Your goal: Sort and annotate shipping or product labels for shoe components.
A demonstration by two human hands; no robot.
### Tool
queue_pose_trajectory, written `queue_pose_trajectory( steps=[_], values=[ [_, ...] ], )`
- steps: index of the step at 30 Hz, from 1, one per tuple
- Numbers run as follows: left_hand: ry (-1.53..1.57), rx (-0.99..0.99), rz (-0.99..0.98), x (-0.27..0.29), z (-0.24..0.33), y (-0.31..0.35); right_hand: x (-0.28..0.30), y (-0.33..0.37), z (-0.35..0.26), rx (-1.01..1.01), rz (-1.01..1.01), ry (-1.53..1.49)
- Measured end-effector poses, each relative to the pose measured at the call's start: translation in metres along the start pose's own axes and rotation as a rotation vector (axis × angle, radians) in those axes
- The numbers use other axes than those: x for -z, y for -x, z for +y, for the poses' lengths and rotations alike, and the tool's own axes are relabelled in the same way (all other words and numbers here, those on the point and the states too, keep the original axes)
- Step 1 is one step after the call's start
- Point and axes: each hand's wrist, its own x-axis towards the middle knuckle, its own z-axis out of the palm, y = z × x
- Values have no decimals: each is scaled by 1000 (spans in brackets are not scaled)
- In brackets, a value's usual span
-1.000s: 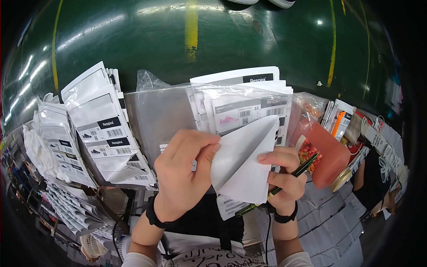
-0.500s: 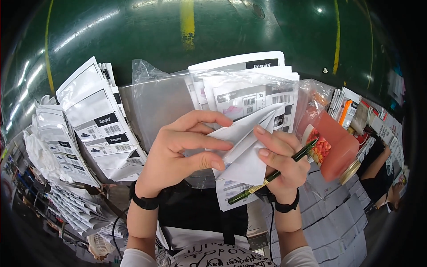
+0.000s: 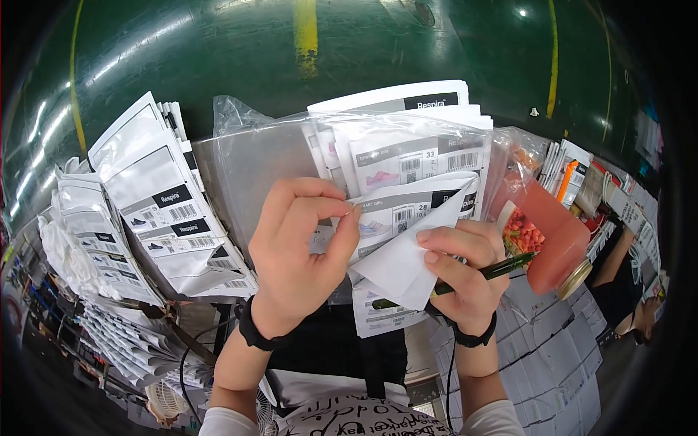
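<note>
- Left hand point(image 3: 302, 254): thumb and finger pinched at edge of label sheets point(image 3: 418, 206).
- Right hand point(image 3: 472, 275): clamped on folded-back white flap point(image 3: 400, 263), plus green pen point(image 3: 509, 266).

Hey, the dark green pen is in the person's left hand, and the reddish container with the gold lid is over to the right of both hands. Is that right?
Not quite: the dark green pen is in the right hand, not the left hand, as the head view shows. The reddish container with the gold lid is indeed to the right of both hands.
</note>
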Motion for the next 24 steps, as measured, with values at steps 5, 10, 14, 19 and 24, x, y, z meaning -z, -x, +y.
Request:
queue_pose_trajectory(
  steps=[5, 10, 14, 19, 24],
  values=[
    [-209, -257, -180, 11, 8, 13, -5, 5, 3, -31, -10, -46],
    [236, 81, -544, 20, 40, 17, -5, 10, 5, -39, 32, -40],
    [-147, -138, -359, -12, 29, 45, -2, 0, 8, -59, -77, -111],
    [61, -107, -202, -20, 22, 36, 7, -1, 7, -74, -4, 15],
    [-39, -183, -176, -18, 19, 43, 18, -2, 0, -7, -75, 248]
  ],
)
